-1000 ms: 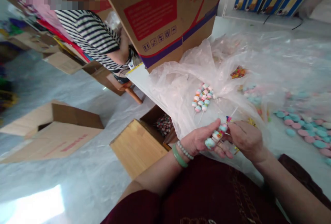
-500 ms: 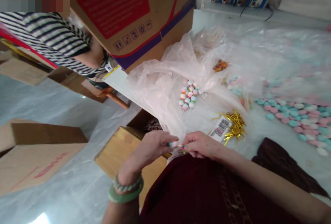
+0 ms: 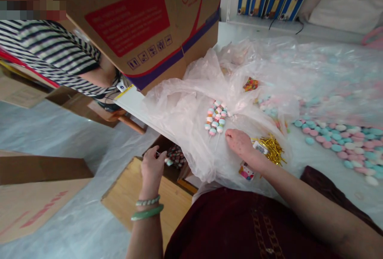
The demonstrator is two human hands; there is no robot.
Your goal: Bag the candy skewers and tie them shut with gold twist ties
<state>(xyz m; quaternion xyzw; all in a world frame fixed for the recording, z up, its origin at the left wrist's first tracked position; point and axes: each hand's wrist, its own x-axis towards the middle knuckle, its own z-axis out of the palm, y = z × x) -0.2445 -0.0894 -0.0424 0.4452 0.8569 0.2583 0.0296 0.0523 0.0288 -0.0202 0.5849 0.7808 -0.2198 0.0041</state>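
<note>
In the head view, the left hand [image 3: 152, 167] loosely pinches a candy skewer [image 3: 168, 162] at an open carton [image 3: 184, 171], near left. The right hand [image 3: 241, 143], fingers curled, its hold impossible to tell, sits just right of candy skewers [image 3: 215, 120] on plastic sheeting [image 3: 176, 109], beside gold twist ties [image 3: 273, 150].

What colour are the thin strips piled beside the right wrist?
The thin strips are shiny gold, seen best in the head view.
</note>
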